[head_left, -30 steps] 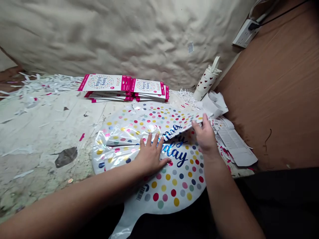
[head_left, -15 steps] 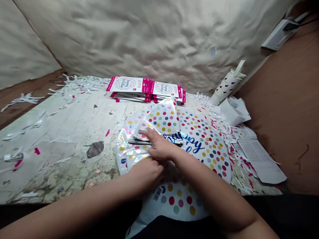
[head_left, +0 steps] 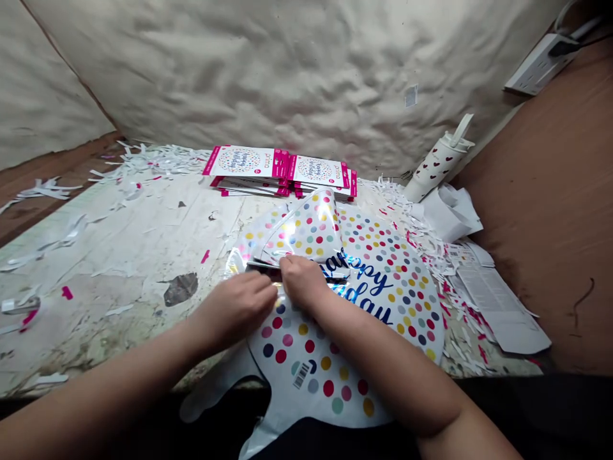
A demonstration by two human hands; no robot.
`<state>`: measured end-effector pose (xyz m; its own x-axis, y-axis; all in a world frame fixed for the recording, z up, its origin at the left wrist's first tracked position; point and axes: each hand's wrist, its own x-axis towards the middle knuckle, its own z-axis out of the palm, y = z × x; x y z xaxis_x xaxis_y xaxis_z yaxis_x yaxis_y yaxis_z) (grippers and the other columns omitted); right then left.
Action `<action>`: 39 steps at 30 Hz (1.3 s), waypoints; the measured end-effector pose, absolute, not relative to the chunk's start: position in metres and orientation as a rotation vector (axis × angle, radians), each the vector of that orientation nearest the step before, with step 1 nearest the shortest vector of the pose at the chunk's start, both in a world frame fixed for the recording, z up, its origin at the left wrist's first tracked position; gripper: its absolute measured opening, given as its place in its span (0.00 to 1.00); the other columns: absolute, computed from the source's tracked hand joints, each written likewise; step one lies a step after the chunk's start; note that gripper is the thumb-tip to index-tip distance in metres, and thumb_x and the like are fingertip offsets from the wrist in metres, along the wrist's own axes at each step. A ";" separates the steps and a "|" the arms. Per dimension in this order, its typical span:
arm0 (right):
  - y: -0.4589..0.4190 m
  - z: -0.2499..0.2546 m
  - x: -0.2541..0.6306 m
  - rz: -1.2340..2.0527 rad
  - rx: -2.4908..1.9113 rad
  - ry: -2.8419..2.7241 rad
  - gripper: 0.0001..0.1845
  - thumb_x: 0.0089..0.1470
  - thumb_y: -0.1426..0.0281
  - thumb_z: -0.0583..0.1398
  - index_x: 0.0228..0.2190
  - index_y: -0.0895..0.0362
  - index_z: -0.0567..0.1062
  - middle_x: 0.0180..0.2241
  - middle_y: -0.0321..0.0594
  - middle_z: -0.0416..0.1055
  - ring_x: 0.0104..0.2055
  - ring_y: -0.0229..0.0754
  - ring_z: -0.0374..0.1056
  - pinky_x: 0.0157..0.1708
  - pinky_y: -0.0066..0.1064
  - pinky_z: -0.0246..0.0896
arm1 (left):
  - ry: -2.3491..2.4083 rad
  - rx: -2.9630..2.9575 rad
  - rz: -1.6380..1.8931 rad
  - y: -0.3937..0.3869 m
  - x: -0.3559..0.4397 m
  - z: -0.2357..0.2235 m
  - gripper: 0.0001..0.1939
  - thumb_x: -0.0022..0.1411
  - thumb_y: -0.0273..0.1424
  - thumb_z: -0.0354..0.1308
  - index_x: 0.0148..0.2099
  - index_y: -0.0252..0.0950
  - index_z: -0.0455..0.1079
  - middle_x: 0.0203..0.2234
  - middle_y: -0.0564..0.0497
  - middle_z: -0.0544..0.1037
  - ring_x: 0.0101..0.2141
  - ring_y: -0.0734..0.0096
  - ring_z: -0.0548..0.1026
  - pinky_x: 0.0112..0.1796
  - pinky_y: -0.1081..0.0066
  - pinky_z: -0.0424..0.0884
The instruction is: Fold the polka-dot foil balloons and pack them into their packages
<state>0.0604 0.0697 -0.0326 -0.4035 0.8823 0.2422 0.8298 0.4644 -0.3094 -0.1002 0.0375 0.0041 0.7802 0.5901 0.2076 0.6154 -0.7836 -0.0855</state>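
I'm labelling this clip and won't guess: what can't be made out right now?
All in the head view:
Left hand: whatever its fingers may hold, hidden by the curled hand itself.
Right hand: ends of most fingers, hidden by the hand's back.
Dotted foil: some print, covered by the right forearm.
Barcode: digits, too small to read.

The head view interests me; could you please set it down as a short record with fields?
Left hand: fingers curled, beside the folded part of the dotted sheet; grip unclear
Right hand: on the folded part
Dotted sheet: white, blue lettering, barcode
Behind: stacked pink-edged cards
Right rear: heart-patterned bottle
Table: scattered paper shreds
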 end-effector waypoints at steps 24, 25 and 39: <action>-0.047 -0.043 0.207 0.292 -0.941 -2.549 0.18 0.60 0.75 0.49 0.50 0.57 0.69 0.50 0.43 0.69 0.56 0.42 0.60 0.56 0.41 0.57 | -2.804 -2.581 -1.547 0.095 -0.113 0.008 0.21 0.52 0.49 0.55 0.32 0.35 0.74 0.28 0.46 0.78 0.32 0.63 0.76 0.37 0.66 0.73; -0.048 -0.044 0.208 0.323 -0.945 -2.550 0.18 0.60 0.75 0.49 0.50 0.57 0.69 0.51 0.42 0.69 0.57 0.42 0.60 0.56 0.41 0.57 | -2.854 -2.603 -1.516 0.100 -0.106 0.008 0.23 0.52 0.51 0.54 0.31 0.35 0.74 0.27 0.46 0.78 0.31 0.63 0.76 0.37 0.66 0.74; -0.050 -0.047 0.204 0.426 -0.992 -2.507 0.18 0.61 0.74 0.49 0.51 0.56 0.69 0.52 0.41 0.68 0.57 0.41 0.59 0.58 0.41 0.54 | -2.988 -2.893 -1.475 0.141 -0.041 -0.004 0.20 0.62 0.35 0.49 0.55 0.35 0.62 0.48 0.42 0.73 0.49 0.61 0.72 0.47 0.60 0.71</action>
<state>0.2041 -0.0495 -0.0469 -0.6634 0.7020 0.2590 0.5773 0.7004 -0.4198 -0.0412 0.1410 -0.0039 0.2613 0.8943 -0.3632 0.2557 0.2987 0.9195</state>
